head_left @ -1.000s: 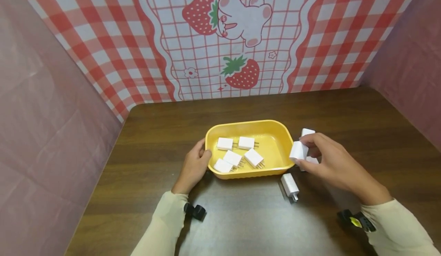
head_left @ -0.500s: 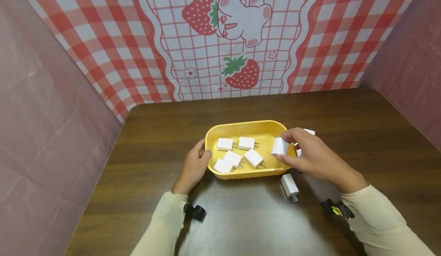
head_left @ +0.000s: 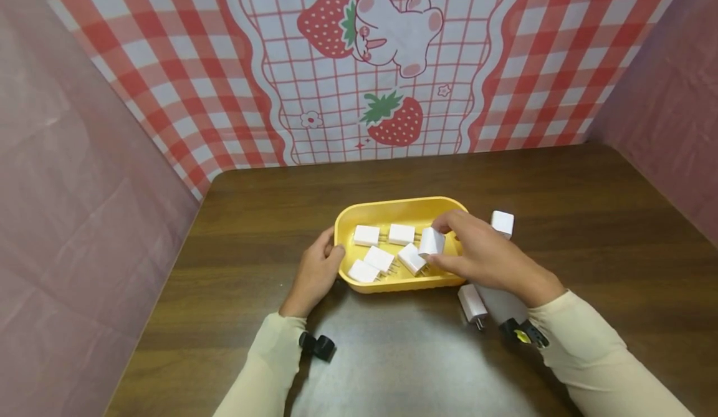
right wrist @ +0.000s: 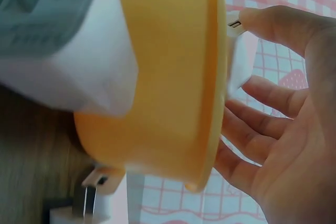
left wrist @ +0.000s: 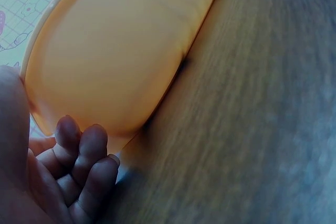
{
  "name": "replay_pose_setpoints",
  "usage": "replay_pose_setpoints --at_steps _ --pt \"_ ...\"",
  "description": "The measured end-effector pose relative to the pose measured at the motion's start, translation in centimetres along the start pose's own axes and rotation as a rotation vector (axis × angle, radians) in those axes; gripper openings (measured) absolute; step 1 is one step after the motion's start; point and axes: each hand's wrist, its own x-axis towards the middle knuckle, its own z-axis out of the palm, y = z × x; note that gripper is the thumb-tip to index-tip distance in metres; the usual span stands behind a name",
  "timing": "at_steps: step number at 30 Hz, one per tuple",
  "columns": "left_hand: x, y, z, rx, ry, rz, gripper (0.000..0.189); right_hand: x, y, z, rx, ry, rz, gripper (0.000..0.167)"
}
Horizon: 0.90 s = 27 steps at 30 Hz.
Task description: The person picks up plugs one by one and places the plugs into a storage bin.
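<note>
A charger [head_left: 431,242] is pinched by the right hand [head_left: 490,256]; beneath this pinch, a tray [head_left: 404,285] is gripped by the left hand [head_left: 314,273].

Brown wood-grain table [head_left: 252,230], yellow tray [head_left: 401,284], white charger [head_left: 472,302] near its front right corner, second charger [head_left: 502,222] farther back

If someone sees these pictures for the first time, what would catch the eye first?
Probably the red checked cloth behind the table, then the yellow tray with five white chargers inside. Over the tray, the right hand pinches another charger, while the left hand holds its left end.
</note>
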Motion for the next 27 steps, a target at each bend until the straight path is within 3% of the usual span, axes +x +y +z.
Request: replay_pose_setpoints --at_steps 8,15,27 --pt "0.0 -0.1 0.0 0.003 0.000 -0.006 0.051 1.3 -0.4 1.5 0.040 -0.019 -0.053 0.052" --pt "0.1 -0.1 0.2 0.016 0.010 0.016 0.051 1.4 -0.5 2.0 0.028 0.025 -0.144 0.041" --pt "0.0 0.0 0.1 0.018 0.002 -0.003 0.051 1.2 -0.6 1.7 0.003 0.010 -0.142 0.031"
